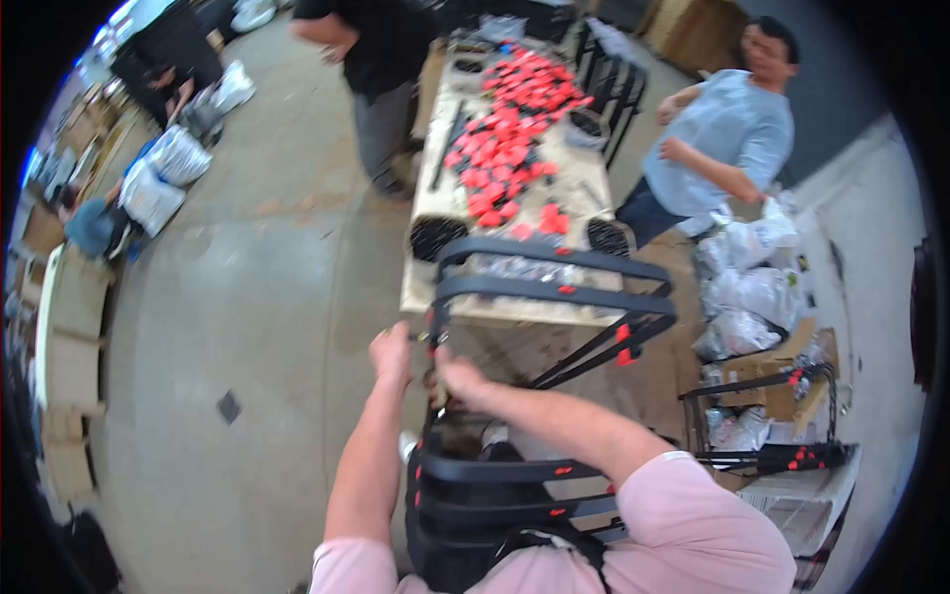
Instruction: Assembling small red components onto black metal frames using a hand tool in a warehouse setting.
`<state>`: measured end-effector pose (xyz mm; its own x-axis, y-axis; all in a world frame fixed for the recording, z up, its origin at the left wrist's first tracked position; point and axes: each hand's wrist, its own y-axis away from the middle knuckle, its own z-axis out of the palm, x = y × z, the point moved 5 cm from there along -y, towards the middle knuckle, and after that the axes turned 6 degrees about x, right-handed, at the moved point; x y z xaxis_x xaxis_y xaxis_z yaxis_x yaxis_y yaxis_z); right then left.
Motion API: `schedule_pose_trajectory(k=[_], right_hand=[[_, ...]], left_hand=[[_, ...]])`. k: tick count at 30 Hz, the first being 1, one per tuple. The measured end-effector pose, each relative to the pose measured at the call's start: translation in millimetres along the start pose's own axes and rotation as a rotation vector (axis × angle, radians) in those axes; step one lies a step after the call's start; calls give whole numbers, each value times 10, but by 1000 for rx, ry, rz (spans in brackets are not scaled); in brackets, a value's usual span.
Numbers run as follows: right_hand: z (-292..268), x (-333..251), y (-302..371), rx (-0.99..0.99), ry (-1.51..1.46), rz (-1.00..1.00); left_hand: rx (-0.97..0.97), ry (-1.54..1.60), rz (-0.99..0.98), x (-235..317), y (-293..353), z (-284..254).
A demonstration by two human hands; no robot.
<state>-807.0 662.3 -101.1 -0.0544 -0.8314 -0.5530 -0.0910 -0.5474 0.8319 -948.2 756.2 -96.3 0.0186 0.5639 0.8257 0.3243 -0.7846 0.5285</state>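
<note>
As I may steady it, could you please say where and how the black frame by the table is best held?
Probably mid-length on the nearer upper crossbar, from above: slim and exposed, while left hand and right hand are by the left upright.

White plastic bags [757,282] are heaped at the right of the frame near a person in a light blue shirt [722,134], while pale bags [153,196] lie at upper left and cardboard boxes [67,460] stand at lower left.
</note>
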Motion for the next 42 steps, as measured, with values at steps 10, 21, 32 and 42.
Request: schedule_pose_trajectory(k=[10,21,32,42], right_hand=[[22,-123,200,-23,13,42],[72,-199,296,-45,19,60],[-227,25,-61,-89,360,25],[-361,-1856,1987,-42,1047,-767]], left_hand=[[46,158,-61,-37,32,-27],[91,106,-11,-141,-72,-58],[-168,281,-277,-97,-281,-115],[-345,-522,433,-468,-102,-103]])
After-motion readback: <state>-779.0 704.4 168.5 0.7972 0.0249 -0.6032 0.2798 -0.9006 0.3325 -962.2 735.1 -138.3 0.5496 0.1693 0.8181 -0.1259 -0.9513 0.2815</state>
